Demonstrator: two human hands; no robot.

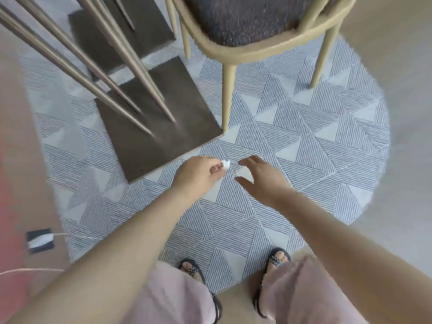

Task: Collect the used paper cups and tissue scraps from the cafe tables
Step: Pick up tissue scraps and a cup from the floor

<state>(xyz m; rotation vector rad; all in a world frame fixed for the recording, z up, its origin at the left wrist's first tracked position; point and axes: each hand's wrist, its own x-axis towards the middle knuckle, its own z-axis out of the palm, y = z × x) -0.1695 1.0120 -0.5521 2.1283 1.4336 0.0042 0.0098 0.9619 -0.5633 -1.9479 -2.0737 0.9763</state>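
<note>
Head view, looking down at the patterned floor. Left hand pinches a small white tissue scrap at its fingertips, near the corner of the dark table base. Right hand is just beside it, fingers spread, holding nothing. Chair stands beyond.

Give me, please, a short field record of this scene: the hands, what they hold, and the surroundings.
left hand: pinches a small white scrap, likely tissue
right hand: open, holds nothing, close beside the scrap
floor: tiles with striped triangles
table base: dark flat plate, left of and beyond the hands
chair: beige frame, dark seat, beyond the hands
</note>
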